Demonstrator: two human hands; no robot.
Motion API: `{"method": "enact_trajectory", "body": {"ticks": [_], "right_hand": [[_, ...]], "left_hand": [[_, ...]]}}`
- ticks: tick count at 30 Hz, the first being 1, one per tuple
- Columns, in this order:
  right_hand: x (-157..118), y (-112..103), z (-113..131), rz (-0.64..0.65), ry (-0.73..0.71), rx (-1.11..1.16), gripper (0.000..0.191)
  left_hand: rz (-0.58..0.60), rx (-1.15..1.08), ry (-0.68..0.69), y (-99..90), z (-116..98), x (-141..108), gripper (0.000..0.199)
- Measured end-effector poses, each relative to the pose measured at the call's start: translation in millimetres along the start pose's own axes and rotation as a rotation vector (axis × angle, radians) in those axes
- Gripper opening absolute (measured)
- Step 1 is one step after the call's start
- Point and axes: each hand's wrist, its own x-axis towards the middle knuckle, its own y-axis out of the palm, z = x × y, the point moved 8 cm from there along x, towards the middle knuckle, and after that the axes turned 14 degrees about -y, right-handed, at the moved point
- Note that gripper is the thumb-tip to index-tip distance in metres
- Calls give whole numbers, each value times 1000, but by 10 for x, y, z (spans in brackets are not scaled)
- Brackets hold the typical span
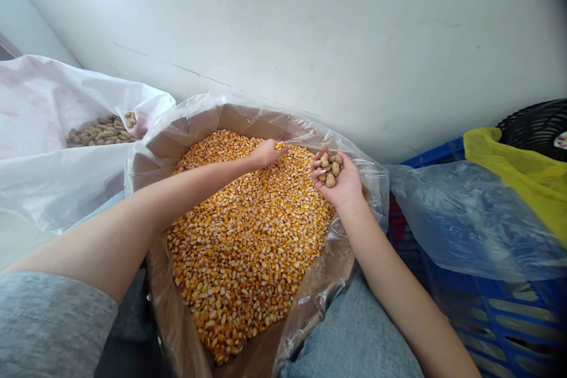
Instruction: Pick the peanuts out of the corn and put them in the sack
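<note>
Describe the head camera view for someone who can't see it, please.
A person's right hand cups a few peanuts over a plastic-lined cardboard box of dried corn kernels, while the left hand rests on the kernels. A white sack holding more peanuts sits beside the box, near a wall.

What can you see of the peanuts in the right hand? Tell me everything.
The peanuts are a small handful of whole, unshelled pods, roughly half a dozen, with tan, netted, dry-looking shells. They lie loosely heaped in the cupped palm of the right hand, touching one another and the palm and fingers. The hand holds them above the edge of the corn kernels, which they do not touch.
</note>
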Motion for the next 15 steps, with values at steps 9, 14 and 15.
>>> {"method": "enact_trajectory", "body": {"ticks": [9,14,15], "right_hand": [[-15,4,2,-14,-2,-15,24],[-8,-3,-4,-9,1,-11,24],[-8,-1,-3,-8,0,-11,24]], "left_hand": [[73,-52,15,-9,-56,-63,50],[25,-52,-1,-6,-25,-29,53],[21,-48,0,-4,-22,-24,53]]}}
